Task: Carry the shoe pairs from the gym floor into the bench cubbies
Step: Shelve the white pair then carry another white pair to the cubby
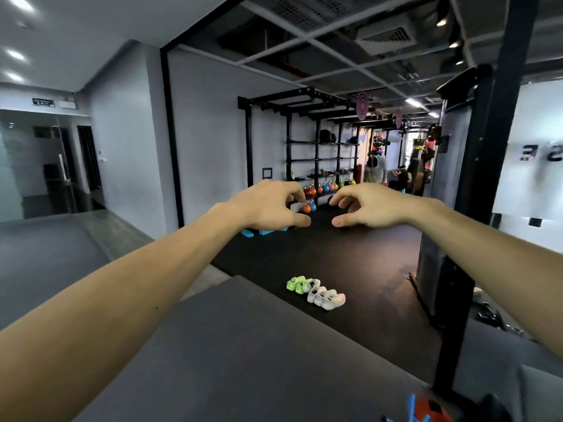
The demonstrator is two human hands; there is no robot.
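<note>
The grey bench top (243, 354) lay nearest. Above it, the left hand (268, 208) and right hand (371, 207) were extended, fingers loosely curled, holding nothing. The green shoe pair (298, 284) and white shoe pair (326, 296) sat touching on the black gym floor (350, 257) beyond the bench.

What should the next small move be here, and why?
Probably step forward and lower both hands toward the shoes. The left hand and right hand are stretched out in mid-air with fingers loosely curled and holding nothing, while the green pair and the white pair sit side by side on the black gym floor beyond the grey surface.
</note>
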